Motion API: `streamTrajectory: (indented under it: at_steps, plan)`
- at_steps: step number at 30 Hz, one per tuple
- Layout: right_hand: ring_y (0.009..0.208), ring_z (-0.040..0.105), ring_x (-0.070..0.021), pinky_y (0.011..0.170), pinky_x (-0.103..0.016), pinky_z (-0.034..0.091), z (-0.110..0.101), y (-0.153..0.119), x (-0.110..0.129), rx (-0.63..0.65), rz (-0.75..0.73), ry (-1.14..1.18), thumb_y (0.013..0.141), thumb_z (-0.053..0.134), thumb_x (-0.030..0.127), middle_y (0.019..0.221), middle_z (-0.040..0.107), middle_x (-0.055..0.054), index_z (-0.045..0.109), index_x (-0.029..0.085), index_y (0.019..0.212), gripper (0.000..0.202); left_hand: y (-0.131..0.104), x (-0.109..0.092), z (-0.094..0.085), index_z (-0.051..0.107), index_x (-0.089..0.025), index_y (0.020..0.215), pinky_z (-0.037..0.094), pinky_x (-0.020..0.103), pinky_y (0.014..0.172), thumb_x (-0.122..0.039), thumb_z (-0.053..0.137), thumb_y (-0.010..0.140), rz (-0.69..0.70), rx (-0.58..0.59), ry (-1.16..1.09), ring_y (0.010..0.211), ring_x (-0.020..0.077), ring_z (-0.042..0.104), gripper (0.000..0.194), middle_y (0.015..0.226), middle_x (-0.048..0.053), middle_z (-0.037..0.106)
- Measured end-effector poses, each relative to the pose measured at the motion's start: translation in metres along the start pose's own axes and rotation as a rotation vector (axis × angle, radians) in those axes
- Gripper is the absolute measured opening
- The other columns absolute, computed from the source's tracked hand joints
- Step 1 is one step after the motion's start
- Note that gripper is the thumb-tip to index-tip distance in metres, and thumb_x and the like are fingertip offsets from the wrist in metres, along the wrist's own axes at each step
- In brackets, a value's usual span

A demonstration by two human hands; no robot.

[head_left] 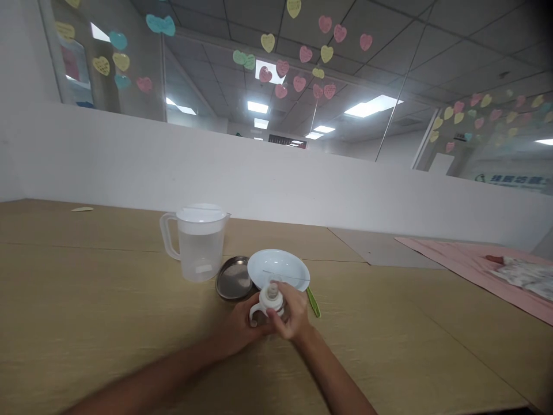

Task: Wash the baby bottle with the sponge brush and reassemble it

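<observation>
Leftmost, a lidded clear pitcher stands upright on the table, its handle to the left, well apart from both hands. Next comes a round metal dish, just beyond the left hand. That hand reaches in from the lower left, its fingers curled partway closed around the lower left side of a white bottle; a curved white handle projects from the bottle on this side. The bottle sits between the two hands, touched by both, so neither is clearly nearer. Its long axis seems to run roughly upright, with the clear tip uppermost; the view from above hides its base, and I cannot tell whether that rests on the table. Just beyond, the pale bowl lies behind the tip. Over on the bottle's right, the right hand comes higher than the left, thumb on the near side and bent fingers on the far side, closed about the upper part. Beside the bowl's right edge lies a green utensil, touched by neither hand.
</observation>
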State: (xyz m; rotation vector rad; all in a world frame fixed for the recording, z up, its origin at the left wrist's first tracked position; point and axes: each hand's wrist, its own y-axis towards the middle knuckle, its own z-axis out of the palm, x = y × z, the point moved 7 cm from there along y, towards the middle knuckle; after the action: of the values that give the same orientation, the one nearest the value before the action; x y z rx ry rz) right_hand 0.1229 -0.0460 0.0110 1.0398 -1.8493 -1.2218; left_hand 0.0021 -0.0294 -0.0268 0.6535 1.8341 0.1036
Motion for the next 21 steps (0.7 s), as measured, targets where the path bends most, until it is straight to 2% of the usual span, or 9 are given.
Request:
streamTrajectory:
  at_steps: [3,7,11,16,21]
  plan:
    - [0.085,0.063,-0.0231,0.069,-0.036,0.052,0.003,0.005,0.002,0.045,0.017,0.004,0.08,0.053,0.035,0.094,0.065,-0.011,0.051,0.016,0.116,0.041,0.0,0.0,0.002,0.058,-0.017,0.112,0.046,0.027,0.064,-0.041,0.065,0.072,-0.006,0.031,-0.053,0.071,0.0166,0.053,0.047,0.087,0.001,0.064]
    - [0.085,0.06,-0.0226,0.07,-0.037,0.052,-0.007,0.004,-0.006,-0.067,0.075,0.015,0.079,0.056,0.03,0.093,0.062,-0.011,0.05,0.016,0.117,0.04,0.001,-0.004,0.002,0.051,-0.019,0.125,0.046,0.031,0.079,-0.039,0.069,0.069,-0.006,0.061,-0.087,0.086,0.0223,0.056,0.062,0.09,0.002,0.066]
    - [0.088,0.059,-0.023,0.073,-0.039,0.052,-0.009,0.002,-0.007,-0.08,0.087,0.001,0.08,0.057,0.027,0.096,0.06,-0.012,0.049,0.018,0.118,0.041,0.001,-0.006,0.002,0.052,-0.02,0.125,0.043,0.032,0.089,-0.038,0.071,0.069,0.035,0.066,-0.134,0.099,0.0254,0.055,0.062,0.103,0.002,0.065]
    - [0.088,0.059,-0.0229,0.073,-0.039,0.052,-0.011,0.001,-0.006,-0.13,0.088,0.004,0.077,0.061,0.025,0.098,0.06,-0.011,0.051,0.02,0.118,0.042,0.0,-0.006,0.001,0.053,-0.022,0.123,0.041,0.032,0.093,-0.039,0.071,0.068,0.049,0.061,-0.117,0.103,0.0264,0.055,0.061,0.116,0.001,0.062]
    - [0.091,0.059,-0.0238,0.077,-0.04,0.051,-0.017,-0.003,-0.016,-0.26,0.177,0.064,0.075,0.064,0.027,0.099,0.061,-0.011,0.056,0.019,0.112,0.039,-0.001,-0.001,0.0,0.051,-0.022,0.125,0.042,0.032,0.092,-0.034,0.07,0.069,0.034,0.046,-0.08,0.104,0.0255,0.055,0.06,0.113,0.002,0.064]
